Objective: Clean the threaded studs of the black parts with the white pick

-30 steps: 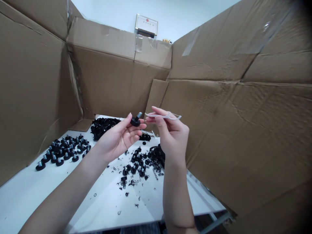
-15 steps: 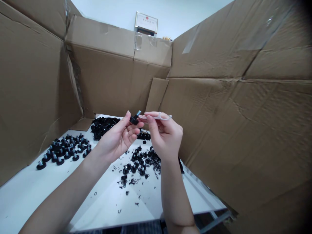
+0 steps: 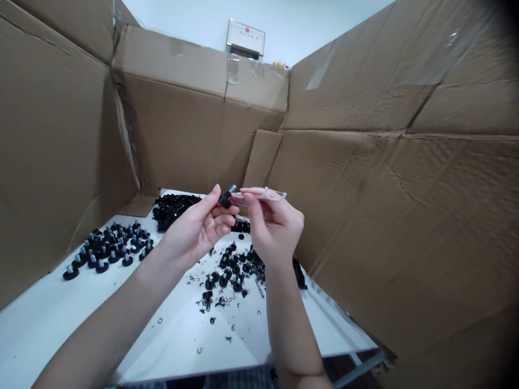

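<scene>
Since the earlier frames, the two hands have drawn closer, and the white pick now points straight at the black foot, which has tipped a little further over. The left hand [image 3: 198, 229] pinches a black rubber foot [image 3: 225, 201] between thumb and fingertips, holding it up over the table with its metal stud [image 3: 232, 189] angled up and to the right. The right hand [image 3: 275, 227] is closed on a white plastic pick [image 3: 265, 195], held between thumb and forefinger. The pick's thin end reaches the foot (whether it actually touches is hard to tell from here), and its looped end sticks out past the right hand.

Below the hands, a white table [image 3: 52, 319] holds a spread of more black feet [image 3: 105, 248] with their studs up, a heap of black parts [image 3: 174, 209] at the back, and a looser cluster of feet [image 3: 229, 273] among scattered small black rings [image 3: 194, 281]. Cardboard sheets [image 3: 405, 216] stand around the table, patched with clear tape [image 3: 233, 70]. Above them, a framed plaque [image 3: 245, 39] hangs on the wall, with a red mark and lines of writing (too small to read).
</scene>
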{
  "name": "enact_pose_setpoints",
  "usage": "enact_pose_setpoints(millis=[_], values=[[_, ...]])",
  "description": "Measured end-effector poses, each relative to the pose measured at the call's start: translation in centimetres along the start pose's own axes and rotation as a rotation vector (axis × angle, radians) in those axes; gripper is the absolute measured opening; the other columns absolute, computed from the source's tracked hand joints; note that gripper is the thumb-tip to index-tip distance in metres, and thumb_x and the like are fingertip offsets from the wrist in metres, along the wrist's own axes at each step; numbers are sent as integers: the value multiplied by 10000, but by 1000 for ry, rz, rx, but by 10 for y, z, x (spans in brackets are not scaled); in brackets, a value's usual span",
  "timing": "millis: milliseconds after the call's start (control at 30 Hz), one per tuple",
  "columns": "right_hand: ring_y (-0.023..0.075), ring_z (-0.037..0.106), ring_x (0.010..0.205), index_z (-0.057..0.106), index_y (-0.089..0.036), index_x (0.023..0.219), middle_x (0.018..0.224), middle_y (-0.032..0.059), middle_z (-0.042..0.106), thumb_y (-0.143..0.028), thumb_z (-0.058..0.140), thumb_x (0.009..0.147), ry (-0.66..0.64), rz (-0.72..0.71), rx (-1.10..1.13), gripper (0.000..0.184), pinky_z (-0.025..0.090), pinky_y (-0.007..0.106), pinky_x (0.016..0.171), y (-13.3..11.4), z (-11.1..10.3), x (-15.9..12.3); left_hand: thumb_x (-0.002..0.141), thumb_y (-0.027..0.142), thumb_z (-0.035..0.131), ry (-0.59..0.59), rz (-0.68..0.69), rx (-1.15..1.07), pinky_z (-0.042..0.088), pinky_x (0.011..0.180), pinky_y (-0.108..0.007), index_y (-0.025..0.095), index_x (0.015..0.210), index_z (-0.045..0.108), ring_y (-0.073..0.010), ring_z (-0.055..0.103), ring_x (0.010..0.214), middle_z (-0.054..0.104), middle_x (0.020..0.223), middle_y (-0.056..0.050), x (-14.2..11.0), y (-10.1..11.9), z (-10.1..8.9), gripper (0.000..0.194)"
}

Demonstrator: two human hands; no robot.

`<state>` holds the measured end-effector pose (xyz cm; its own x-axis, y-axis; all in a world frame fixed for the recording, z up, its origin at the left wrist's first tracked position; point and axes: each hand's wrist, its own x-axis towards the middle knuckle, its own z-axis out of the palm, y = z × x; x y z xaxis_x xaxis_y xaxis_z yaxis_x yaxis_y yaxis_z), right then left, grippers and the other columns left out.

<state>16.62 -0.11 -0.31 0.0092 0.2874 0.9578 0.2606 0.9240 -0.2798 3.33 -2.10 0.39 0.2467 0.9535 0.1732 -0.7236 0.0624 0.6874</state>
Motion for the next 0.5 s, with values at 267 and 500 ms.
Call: enact_pose_setpoints(millis=[267, 500], values=[[151, 747, 765, 704, -253, 903, 880, 7, 770, -228, 566, 902, 56, -15, -49, 140, 640, 292, 693, 4, 6, -3, 978, 288, 479, -17, 19, 36, 504, 469, -101, 113, 762, 645, -52, 617, 501, 664, 637, -29, -2, 2, 1, 325], [139, 727, 757, 705, -241, 898, 868, 7, 755, -176, 581, 884, 14, -72, -92, 141, 613, 295, 709, 6, 6, -1, 951, 297, 536, -61, 58, 63, 520, 528, -131, 117, 809, 654, -56, 623, 548, 664, 680, -19, 2, -3, -5, 258]])
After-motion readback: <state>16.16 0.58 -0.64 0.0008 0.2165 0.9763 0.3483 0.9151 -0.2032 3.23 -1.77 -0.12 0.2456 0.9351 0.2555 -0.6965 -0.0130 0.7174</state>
